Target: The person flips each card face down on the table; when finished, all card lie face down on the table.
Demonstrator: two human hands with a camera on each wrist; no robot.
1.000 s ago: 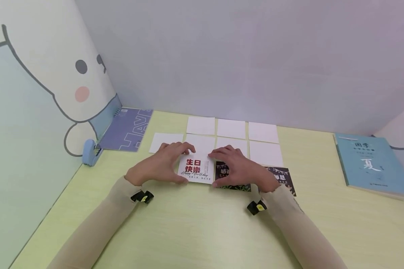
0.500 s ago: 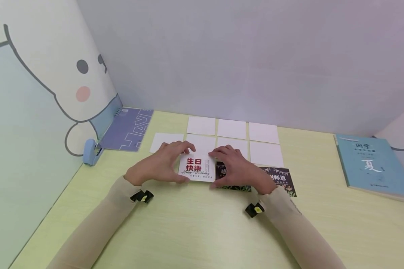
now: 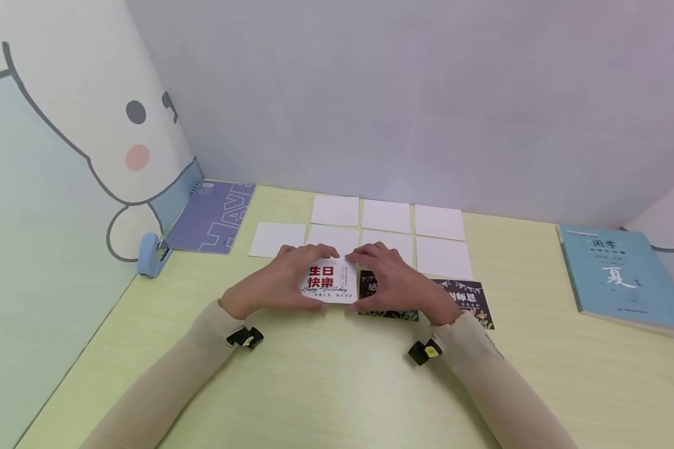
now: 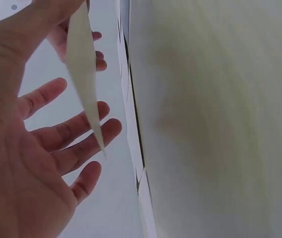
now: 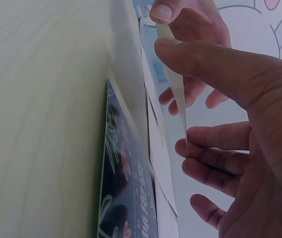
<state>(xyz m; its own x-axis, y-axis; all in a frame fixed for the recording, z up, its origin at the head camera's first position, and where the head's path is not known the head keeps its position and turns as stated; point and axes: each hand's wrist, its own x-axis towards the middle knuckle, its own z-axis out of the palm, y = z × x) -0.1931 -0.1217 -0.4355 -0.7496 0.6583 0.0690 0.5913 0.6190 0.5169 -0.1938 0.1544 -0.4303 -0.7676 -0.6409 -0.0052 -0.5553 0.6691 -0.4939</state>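
Hands meet over the middle of the desk, both on one white card with red characters. The left hand pinches its left edge and the right hand pinches its right edge, thumbs at the near side and fingers at the far side, so the card seems held by opposite edges to keep it level and the print facing up. In the wrist views that card shows edge-on, as a thin pale sliver raised off the desk, thumb on one side and fingers spread on the other.

Six blank white cards lie in two rows toward the far edge, with a seventh just left of them. Two dark cards lie in the near row; one shows most of its face, the other is largely covered by the right hand, so its print cannot be read.

A purple notebook and a blue stapler sit at the far left corner, and a blue book lies at the right edge, its near corner cut off by the frame. Both wrist views are blurred and close.
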